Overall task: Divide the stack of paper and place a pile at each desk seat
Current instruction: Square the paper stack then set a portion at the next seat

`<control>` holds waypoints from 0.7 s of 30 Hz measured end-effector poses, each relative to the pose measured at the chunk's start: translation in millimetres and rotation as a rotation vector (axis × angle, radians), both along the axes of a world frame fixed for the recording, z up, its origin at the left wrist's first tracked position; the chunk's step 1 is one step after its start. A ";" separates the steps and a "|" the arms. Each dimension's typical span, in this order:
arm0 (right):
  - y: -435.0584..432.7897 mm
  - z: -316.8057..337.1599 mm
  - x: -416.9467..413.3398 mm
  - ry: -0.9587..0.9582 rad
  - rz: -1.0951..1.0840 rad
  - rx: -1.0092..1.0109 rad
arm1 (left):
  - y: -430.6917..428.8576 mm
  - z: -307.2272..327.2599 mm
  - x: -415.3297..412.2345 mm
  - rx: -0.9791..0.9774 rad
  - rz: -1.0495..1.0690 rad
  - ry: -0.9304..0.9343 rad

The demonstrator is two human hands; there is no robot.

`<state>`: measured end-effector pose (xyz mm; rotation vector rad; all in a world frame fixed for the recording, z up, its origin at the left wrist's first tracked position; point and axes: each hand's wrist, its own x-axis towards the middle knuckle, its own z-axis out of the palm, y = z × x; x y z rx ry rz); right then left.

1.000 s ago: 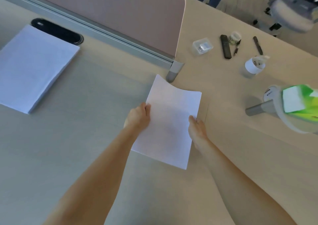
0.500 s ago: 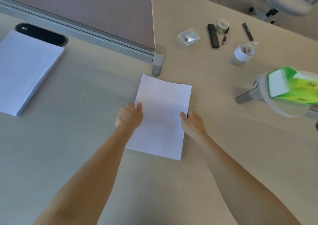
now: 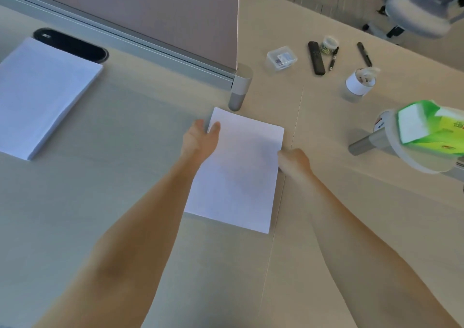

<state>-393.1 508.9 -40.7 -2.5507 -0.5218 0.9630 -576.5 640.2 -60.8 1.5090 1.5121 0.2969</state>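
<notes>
The small pile of paper (image 3: 238, 174) lies in the middle of the tabletop (image 3: 125, 202), just in front of the grey foot post (image 3: 239, 86) of the desk divider (image 3: 150, 8). Its long axis runs from the near edge of the tabletop toward the far edge and leans a little to the right, almost parallel to the seam in the tabletop just beside it. One short edge points toward the post. The top sheet is blank.

The left hand (image 3: 200, 139) grips the pile near its far left corner, with the thumb on top and the fingers at the left long edge. The right hand (image 3: 293, 162) has its fingers curled at the right long edge and seems to pinch it, although this part is blurred.

The large stack of paper (image 3: 42, 96) lies near the left edge of the tabletop, beside a black oval cable opening (image 3: 75, 47), well apart from the small pile.

Toward the far right corner lie a clear plastic box (image 3: 281, 57), a black remote control (image 3: 315, 57), a pen (image 3: 334, 57) and a marker (image 3: 364, 54). A green packet (image 3: 434, 126) at the right edge carries print, but it is too small to read.
</notes>
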 end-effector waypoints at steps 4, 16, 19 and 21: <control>23.4 -5.0 15.5 0.083 -0.089 0.069 | 19.4 1.9 17.7 -0.093 0.115 -0.133; 43.0 -9.0 33.0 0.213 -0.255 0.179 | 32.8 6.8 45.7 -0.160 0.134 -0.149; 45.1 -7.9 33.7 0.275 -0.274 0.189 | 31.9 7.5 53.9 -0.192 0.113 -0.125; 45.4 -5.3 35.2 0.295 -0.286 0.204 | 31.7 12.1 55.8 -0.215 0.116 -0.126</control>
